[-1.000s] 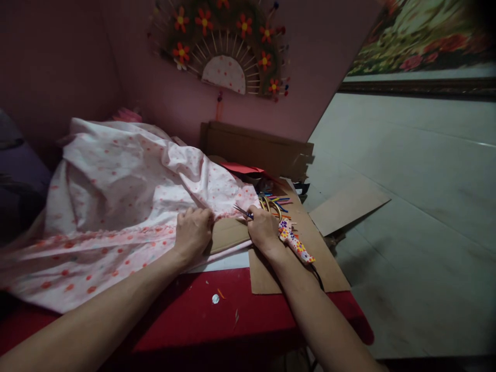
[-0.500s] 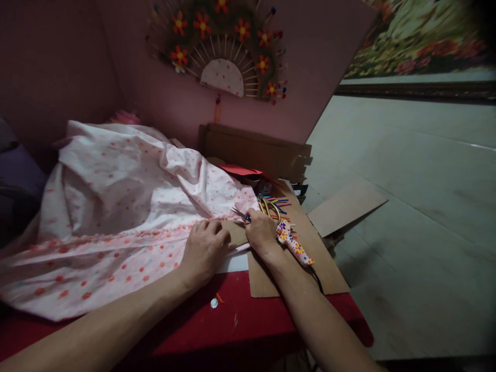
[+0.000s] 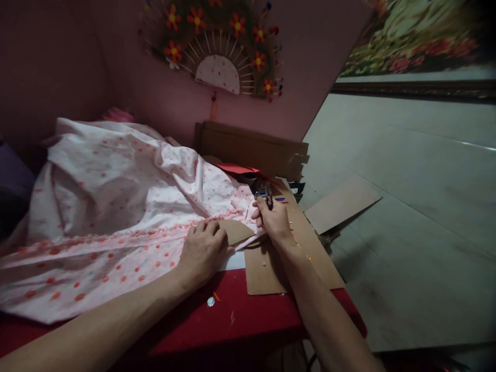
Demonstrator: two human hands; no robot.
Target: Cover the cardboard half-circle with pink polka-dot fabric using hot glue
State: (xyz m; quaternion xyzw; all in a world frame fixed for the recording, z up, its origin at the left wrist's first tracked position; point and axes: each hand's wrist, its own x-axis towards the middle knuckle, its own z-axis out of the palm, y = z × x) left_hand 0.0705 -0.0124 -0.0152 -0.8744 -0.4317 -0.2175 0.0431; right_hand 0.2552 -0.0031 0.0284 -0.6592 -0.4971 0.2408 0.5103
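Observation:
My left hand presses down on a half-round piece of tan cardboard, its fingers curled near the cardboard's left end. Pink and white cloth with orange dots lies under and behind the cardboard. Just right of the cardboard, my right hand is closed round the handles of small dark scissors, whose blades are hard to make out. A strip of the cloth runs along the cardboard's lower edge between the hands.
A flat cardboard sheet covers the right end of the red table. Taller cardboard leans on the wall behind. A flowered fan hangs above. On the floor at right lies another board.
My right hand has moved away from the cardboard, up and to the right, turning the scissors so they no longer point left. The cardboard's rounded edge now shows more. My left hand has stayed put.

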